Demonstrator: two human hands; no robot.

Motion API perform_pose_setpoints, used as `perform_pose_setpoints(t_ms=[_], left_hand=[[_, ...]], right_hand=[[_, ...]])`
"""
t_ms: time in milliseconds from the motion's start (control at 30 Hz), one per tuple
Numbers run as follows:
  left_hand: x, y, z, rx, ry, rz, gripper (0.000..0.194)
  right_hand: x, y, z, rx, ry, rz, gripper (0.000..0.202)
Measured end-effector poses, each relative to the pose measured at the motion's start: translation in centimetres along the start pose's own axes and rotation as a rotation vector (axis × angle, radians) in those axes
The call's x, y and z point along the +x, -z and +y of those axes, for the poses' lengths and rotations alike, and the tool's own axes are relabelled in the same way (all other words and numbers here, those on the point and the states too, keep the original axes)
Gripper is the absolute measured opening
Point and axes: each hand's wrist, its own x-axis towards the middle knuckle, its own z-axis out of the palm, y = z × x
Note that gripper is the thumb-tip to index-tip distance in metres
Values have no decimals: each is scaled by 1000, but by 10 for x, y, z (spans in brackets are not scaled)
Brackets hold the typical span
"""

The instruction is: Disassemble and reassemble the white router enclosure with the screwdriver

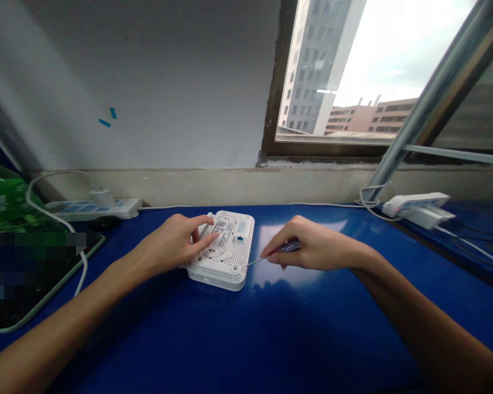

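Note:
A white router (219, 278) with a perforated face, a printed label and a small blue port lies face-down on the blue table. My left hand (181, 241) holds it from the left, with thumb and forefinger spread over the label; its other fingers are mostly hidden. In my right hand (306, 243) is a thin screwdriver (288, 247) with a clear purplish handle, pinched between the fingers. Its metal shaft points left, and the tip meets or nearly meets the router's right edge near the front corner.
A power strip (123, 208) with a plugged-in charger stands at the back left, near a green bag (8, 205) and a dark object (102, 223). Another white power strip (419, 205) with cables is at the back right. A metal pole (411, 117) rises before the window.

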Motion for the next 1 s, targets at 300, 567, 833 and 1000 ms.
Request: perform_pose_setpoints(t_ms=[300, 567, 833, 1000], left_hand=[[0, -2, -1, -31, 0, 6, 43], [1, -6, -1, -83, -15, 40, 39], [2, -10, -8, -139, -32, 68, 36], [2, -11, -10, -134, -48, 72, 34]], right_hand=[[1, -1, 0, -41, -14, 2, 24], [-2, -14, -22, -315, 101, 150, 22], [11, -28, -20, -466, 115, 474, 23], [17, -41, -17, -522, 107, 766, 23]])
